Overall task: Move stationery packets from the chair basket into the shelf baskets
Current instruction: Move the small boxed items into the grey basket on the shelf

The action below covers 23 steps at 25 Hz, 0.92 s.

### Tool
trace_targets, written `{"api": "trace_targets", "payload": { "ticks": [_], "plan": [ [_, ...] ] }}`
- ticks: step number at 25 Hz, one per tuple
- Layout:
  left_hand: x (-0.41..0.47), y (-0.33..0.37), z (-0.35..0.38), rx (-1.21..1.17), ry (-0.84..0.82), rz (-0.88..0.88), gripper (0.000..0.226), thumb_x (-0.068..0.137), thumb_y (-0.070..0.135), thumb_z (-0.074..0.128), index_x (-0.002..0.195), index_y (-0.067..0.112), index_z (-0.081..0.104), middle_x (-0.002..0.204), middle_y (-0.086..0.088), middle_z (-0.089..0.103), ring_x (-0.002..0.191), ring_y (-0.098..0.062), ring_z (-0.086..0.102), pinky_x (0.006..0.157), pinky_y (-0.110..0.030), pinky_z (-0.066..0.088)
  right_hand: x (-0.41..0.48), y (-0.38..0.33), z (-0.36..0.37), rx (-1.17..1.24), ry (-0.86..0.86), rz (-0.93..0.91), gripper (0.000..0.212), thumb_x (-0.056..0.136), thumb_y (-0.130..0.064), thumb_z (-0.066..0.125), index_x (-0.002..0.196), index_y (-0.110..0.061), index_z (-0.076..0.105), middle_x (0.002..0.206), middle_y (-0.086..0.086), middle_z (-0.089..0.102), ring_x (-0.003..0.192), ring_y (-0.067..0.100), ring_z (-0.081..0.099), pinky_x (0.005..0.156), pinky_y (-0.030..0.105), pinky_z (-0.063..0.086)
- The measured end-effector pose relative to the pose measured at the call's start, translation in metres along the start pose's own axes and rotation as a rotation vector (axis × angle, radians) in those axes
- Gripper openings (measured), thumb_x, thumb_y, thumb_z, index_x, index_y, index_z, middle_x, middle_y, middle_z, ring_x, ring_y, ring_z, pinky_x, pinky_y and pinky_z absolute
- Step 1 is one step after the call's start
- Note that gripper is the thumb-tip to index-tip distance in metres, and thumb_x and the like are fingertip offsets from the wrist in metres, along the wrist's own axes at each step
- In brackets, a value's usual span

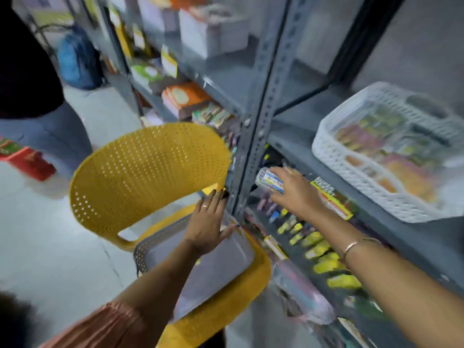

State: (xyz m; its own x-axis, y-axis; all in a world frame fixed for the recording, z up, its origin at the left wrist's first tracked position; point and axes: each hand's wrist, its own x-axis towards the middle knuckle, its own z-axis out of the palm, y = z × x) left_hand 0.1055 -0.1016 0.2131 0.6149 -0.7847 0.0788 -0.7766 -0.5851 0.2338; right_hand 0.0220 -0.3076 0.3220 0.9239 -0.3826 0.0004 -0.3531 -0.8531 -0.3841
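Grey metal shelving (266, 79) fills the right of the view, blurred by motion. On its upper shelf sits a white lattice basket (351, 167) of coloured packets; the shelf below carries rows of small yellow and mixed items, too smeared to name. A yellow perforated chair (140, 177) stands just beside the shelving's upright post. On its seat rests the grey chair basket (221, 267), tilted toward the shelving — its visible floor bare. My left hand (208, 222) lies spread and flat, holding nothing; its palm is over the basket's far rim and its fingertips reach toward the chair back. My right hand (293, 192) reaches into the lower shelf, fingers curled around a small clear stationery packet (270, 182) with a blue-and-white label, held above the goods there.
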Motion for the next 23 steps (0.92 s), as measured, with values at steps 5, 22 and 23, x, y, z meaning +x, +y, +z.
{"api": "trace_targets", "payload": {
  "ticks": [5, 22, 23],
  "plan": [
    [0.059, 0.077, -0.092, -0.022, 0.216, 0.202, 0.084, 0.091, 0.065, 0.014, 0.123, -0.002, 0.054, 0.133, -0.021, 0.051, 0.126, -0.034, 0.043, 0.102, -0.042, 0.025, -0.045, 0.016, -0.130, 0.128, 0.152, -0.004, 0.053, 0.072, -0.017, 0.071, 0.122, -0.013, 0.055, 0.120, 0.010, 0.062, 0.109, 0.026, 0.058, 0.095, 0.039, 0.047],
    [-0.029, 0.577, -0.078, -0.059, 0.264, 1.020, 0.074, 0.085, 0.064, 0.029, 0.120, 0.007, 0.060, 0.137, -0.017, 0.049, 0.129, -0.031, 0.042, 0.109, -0.041, 0.024, -0.450, 0.290, -0.331, -0.126, 0.205, 0.635, 0.054, 0.076, -0.012, 0.068, 0.127, -0.011, 0.052, 0.132, 0.012, 0.056, 0.117, 0.027, 0.054, 0.100, 0.035, 0.044],
    [-0.037, 0.596, -0.068, -0.039, 0.230, 1.054, 0.073, 0.085, 0.064, 0.029, 0.120, 0.008, 0.060, 0.137, -0.016, 0.050, 0.129, -0.030, 0.043, 0.108, -0.040, 0.030, -0.469, 0.303, -0.330, -0.121, 0.205, 0.674, 0.055, 0.077, -0.012, 0.067, 0.129, -0.012, 0.050, 0.135, 0.011, 0.054, 0.119, 0.027, 0.053, 0.099, 0.033, 0.042]
  ]
}}
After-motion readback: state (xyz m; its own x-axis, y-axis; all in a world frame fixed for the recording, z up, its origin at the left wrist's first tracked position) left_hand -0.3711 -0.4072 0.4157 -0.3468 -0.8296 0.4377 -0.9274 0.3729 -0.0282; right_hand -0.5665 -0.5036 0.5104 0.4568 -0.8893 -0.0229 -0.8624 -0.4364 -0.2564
